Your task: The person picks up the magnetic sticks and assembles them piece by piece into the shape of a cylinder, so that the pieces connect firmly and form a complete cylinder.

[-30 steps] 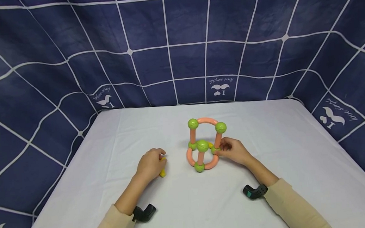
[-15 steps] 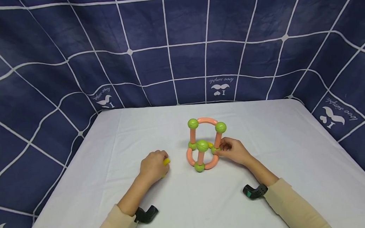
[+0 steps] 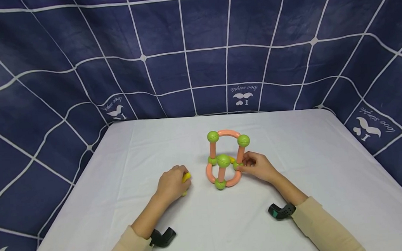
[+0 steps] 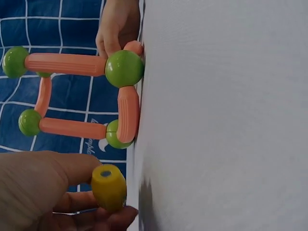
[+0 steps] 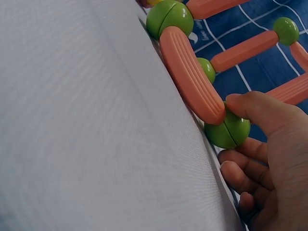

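In the head view, a frame of green magnetic balls and orange rods, straight and curved, stands on the table; one front green ball (image 3: 223,161) tops an orange upright (image 3: 222,174). A yellow curved rod (image 3: 232,159) shows at the frame's base, partly hidden. My right hand (image 3: 259,166) pinches the lower right green ball (image 5: 228,130), thumb on top and fingers below. To the left of the frame, apart from it, my left hand (image 3: 172,183) grips a yellow magnetic rod (image 4: 109,190), whose end with a metal disc faces the left wrist camera.
A white cloth (image 3: 222,225) covers the table. Dark blue curtains (image 3: 207,66) with white grid lines rise behind it and at both sides. Black camera mounts (image 3: 163,237) sit on both wrists.
My left hand has closed its fingers round the yellow rod and shifted slightly right with it, toward the frame. My right hand and the frame have stayed in place.
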Demonstrator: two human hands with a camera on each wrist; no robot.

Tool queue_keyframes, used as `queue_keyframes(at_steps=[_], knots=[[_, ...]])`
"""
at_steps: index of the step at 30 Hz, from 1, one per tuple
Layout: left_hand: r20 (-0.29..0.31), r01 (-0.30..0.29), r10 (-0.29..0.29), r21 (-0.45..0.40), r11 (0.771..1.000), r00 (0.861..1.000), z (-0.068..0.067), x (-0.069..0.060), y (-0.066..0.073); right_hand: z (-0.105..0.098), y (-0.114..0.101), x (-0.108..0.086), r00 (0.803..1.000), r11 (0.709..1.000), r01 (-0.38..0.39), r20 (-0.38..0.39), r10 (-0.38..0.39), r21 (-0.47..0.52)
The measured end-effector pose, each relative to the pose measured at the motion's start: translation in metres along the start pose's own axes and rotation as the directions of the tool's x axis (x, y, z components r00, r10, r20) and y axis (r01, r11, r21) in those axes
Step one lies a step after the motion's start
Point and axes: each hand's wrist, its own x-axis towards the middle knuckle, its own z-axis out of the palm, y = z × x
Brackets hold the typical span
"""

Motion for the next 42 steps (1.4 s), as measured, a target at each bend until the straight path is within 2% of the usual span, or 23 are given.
queue_keyframes(at_steps=[4, 7, 10, 15, 26, 32, 36, 39, 42], knots=[[-0.010, 0.009, -0.010, -0.100, 0.995, 1.000, -0.003, 0.003, 0.004, 0.000, 0.000, 0.000, 1.000, 1.000, 0.008, 0.001, -0.008, -0.012], [-0.024, 0.036, -0.042, -0.196, 0.980, 0.999, -0.007, 0.007, 0.010, 0.000, 0.002, 0.000, 1.000, 1.000, 0.013, 0.001, -0.013, -0.017], [-0.046, 0.052, -0.067, -0.279, 0.959, 0.997, -0.013, 0.012, 0.018, 0.003, 0.016, 0.004, 1.000, 1.000, 0.006, -0.003, -0.006, -0.019], [-0.074, 0.032, -0.062, -0.357, 0.934, 0.995, -0.022, 0.020, 0.031, 0.008, 0.041, 0.010, 1.000, 1.000, -0.005, -0.011, 0.005, -0.020], [-0.122, -0.035, -0.016, -0.403, 0.914, 0.992, -0.041, 0.032, 0.054, 0.007, 0.044, 0.010, 1.000, 1.000, 0.005, -0.013, -0.005, 0.000], [-0.157, -0.055, -0.008, -0.393, 0.918, 0.988, -0.050, 0.039, 0.063, 0.009, 0.042, 0.010, 1.000, 1.000, 0.004, -0.019, -0.004, -0.018], [-0.157, -0.049, -0.015, -0.392, 0.919, 0.987, -0.052, 0.044, 0.068, 0.005, 0.024, 0.005, 1.000, 1.000, 0.007, -0.013, -0.007, -0.020], [-0.155, -0.040, -0.023, -0.392, 0.919, 0.988, -0.051, 0.047, 0.071, 0.005, 0.025, 0.005, 1.000, 1.000, 0.002, -0.010, -0.002, -0.017], [-0.165, -0.034, -0.034, -0.394, 0.918, 0.986, -0.048, 0.048, 0.073, 0.008, 0.045, 0.010, 1.000, 1.000, 0.005, -0.013, -0.005, -0.011]])
